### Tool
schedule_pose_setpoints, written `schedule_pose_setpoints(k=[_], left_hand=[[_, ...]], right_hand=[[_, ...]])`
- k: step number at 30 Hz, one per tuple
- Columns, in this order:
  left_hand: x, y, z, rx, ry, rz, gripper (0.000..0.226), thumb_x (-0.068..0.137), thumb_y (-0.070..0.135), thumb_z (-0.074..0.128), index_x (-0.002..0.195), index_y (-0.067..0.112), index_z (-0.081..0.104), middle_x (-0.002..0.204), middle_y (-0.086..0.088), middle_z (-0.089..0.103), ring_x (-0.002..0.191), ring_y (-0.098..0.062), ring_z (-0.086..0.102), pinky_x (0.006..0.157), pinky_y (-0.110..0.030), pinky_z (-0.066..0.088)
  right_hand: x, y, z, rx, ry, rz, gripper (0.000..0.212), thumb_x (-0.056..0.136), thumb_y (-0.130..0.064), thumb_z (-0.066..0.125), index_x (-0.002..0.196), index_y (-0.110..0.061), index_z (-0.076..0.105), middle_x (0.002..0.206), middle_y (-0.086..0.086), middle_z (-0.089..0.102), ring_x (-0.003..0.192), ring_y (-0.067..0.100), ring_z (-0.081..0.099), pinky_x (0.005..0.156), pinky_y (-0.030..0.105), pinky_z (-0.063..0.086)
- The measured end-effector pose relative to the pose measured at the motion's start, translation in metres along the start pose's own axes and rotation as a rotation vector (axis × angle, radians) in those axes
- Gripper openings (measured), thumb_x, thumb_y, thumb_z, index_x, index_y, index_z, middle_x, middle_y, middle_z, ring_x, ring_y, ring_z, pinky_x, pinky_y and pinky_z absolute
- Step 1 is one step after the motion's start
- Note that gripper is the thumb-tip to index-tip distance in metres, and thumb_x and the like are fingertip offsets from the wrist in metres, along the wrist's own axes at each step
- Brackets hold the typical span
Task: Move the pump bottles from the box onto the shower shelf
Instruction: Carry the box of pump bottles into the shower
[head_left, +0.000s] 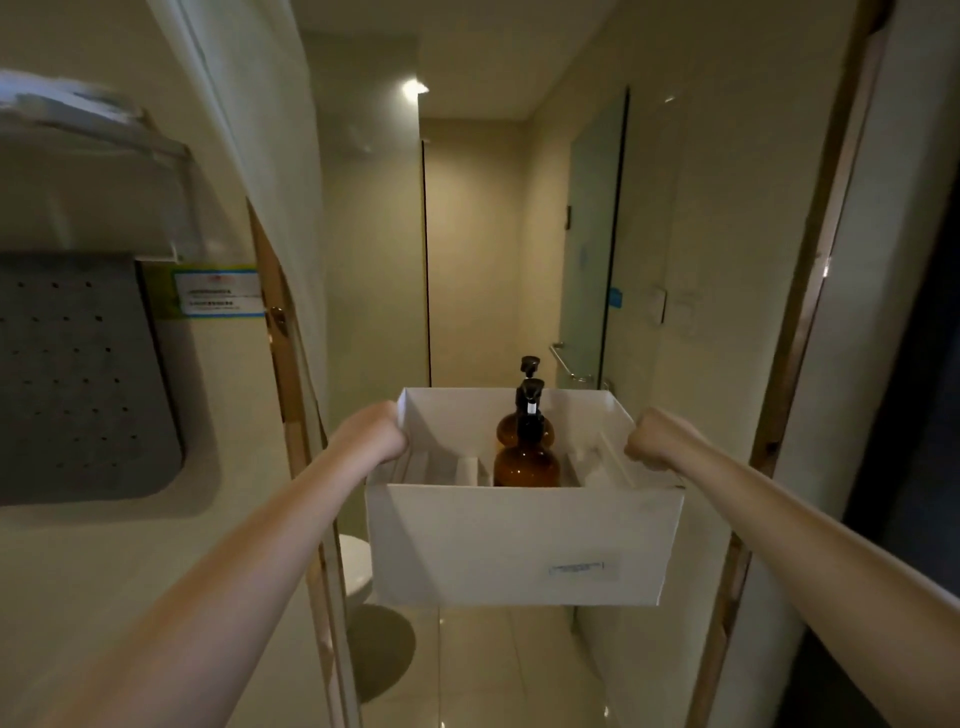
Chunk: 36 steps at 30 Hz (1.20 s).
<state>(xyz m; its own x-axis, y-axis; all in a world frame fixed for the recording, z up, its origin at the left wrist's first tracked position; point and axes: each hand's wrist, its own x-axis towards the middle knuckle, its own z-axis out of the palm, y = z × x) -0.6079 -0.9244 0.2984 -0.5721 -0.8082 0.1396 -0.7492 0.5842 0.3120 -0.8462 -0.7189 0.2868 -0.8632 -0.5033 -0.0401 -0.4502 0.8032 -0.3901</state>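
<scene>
I hold a white cardboard box (519, 545) out in front of me at chest height. My left hand (371, 434) grips its left wall and my right hand (657, 439) grips its right wall. Inside the box stand two amber pump bottles with black pumps, one behind the other: the near bottle (525, 462) and the far bottle (511, 428), whose pump head rises above the box's back wall. No shower shelf is in view.
I face a narrow bathroom doorway. A frosted glass shower door (592, 234) with a metal handle (563, 364) is ahead on the right. A white toilet (358, 566) sits low on the left. A grey perforated mat (78, 374) hangs on the left wall.
</scene>
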Motion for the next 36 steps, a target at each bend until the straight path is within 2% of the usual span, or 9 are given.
schedule_pose_setpoints(k=[3,7,12,16,20,23,27,33,36], left_hand=[[0.024,-0.006,0.008,0.003,-0.014,-0.003,0.006,0.083,0.008,0.046,0.086,0.013,0.045,0.068,-0.002,0.043,0.066,-0.018,0.046,0.057,-0.026,0.035],[0.054,-0.006,0.015,-0.034,-0.046,-0.013,0.015,0.082,0.008,0.049,0.097,0.007,0.053,0.071,-0.003,0.046,0.077,-0.024,0.051,0.069,-0.032,0.043],[0.097,-0.004,0.029,-0.080,-0.028,-0.012,0.031,0.085,0.009,0.048,0.114,0.002,0.051,0.093,-0.013,0.058,0.091,-0.030,0.056,0.074,-0.032,0.041],[0.138,0.001,0.041,-0.079,-0.003,0.001,0.027,0.085,0.010,0.049,0.106,-0.001,0.062,0.108,-0.021,0.065,0.099,-0.033,0.062,0.073,-0.032,0.044],[0.181,0.015,0.047,-0.047,0.024,-0.015,0.029,0.088,0.010,0.048,0.113,-0.002,0.058,0.121,-0.023,0.060,0.111,-0.035,0.057,0.081,-0.032,0.044],[0.216,0.025,0.045,0.002,0.059,-0.027,0.028,0.085,0.008,0.049,0.110,-0.003,0.056,0.120,-0.023,0.058,0.111,-0.035,0.056,0.084,-0.034,0.044],[0.266,0.027,0.047,-0.016,0.079,-0.046,0.027,0.081,0.005,0.049,0.105,-0.005,0.056,0.116,-0.026,0.058,0.108,-0.036,0.056,0.081,-0.036,0.043],[0.341,0.036,0.051,-0.013,0.088,-0.059,0.029,0.083,0.006,0.051,0.109,-0.006,0.056,0.116,-0.026,0.058,0.108,-0.036,0.056,0.081,-0.037,0.043],[0.383,0.036,0.058,-0.019,0.094,-0.054,0.028,0.084,0.007,0.050,0.108,-0.006,0.057,0.115,-0.027,0.059,0.106,-0.037,0.057,0.081,-0.038,0.043]], right_hand=[[0.015,-0.008,0.006,-0.018,0.013,0.014,0.022,0.080,-0.007,0.055,0.095,0.003,0.068,0.092,0.020,0.071,0.080,0.031,0.069,0.062,0.028,0.047],[0.035,-0.015,0.010,-0.022,0.028,0.014,0.023,0.081,-0.007,0.054,0.099,0.002,0.066,0.097,0.020,0.070,0.081,0.030,0.067,0.064,0.026,0.046],[0.077,-0.025,0.015,-0.027,0.025,0.004,0.025,0.082,-0.007,0.051,0.100,0.002,0.066,0.098,0.021,0.069,0.074,0.029,0.063,0.063,0.026,0.046],[0.124,-0.033,0.018,-0.028,-0.001,-0.012,0.027,0.085,-0.009,0.051,0.106,0.003,0.063,0.103,0.021,0.068,0.084,0.030,0.066,0.066,0.027,0.046],[0.177,-0.045,0.019,-0.003,-0.006,-0.060,0.030,0.087,-0.010,0.051,0.111,0.004,0.059,0.113,0.021,0.063,0.096,0.032,0.064,0.070,0.029,0.045],[0.214,-0.058,0.015,-0.057,-0.004,-0.102,0.033,0.088,-0.013,0.048,0.117,-0.001,0.056,0.116,0.016,0.063,0.100,0.031,0.063,0.070,0.027,0.043],[0.272,-0.078,0.012,-0.044,-0.007,-0.150,0.036,0.089,-0.015,0.049,0.121,0.000,0.055,0.115,0.017,0.062,0.089,0.029,0.060,0.062,0.025,0.043],[0.354,-0.112,0.010,-0.033,-0.021,-0.148,0.039,0.091,-0.014,0.049,0.126,0.005,0.051,0.125,0.019,0.057,0.102,0.030,0.058,0.064,0.025,0.038],[0.395,-0.129,0.015,-0.027,-0.072,-0.107,0.053,0.093,-0.016,0.049,0.140,0.004,0.034,0.136,0.018,0.048,0.116,0.030,0.052,0.070,0.025,0.036]])
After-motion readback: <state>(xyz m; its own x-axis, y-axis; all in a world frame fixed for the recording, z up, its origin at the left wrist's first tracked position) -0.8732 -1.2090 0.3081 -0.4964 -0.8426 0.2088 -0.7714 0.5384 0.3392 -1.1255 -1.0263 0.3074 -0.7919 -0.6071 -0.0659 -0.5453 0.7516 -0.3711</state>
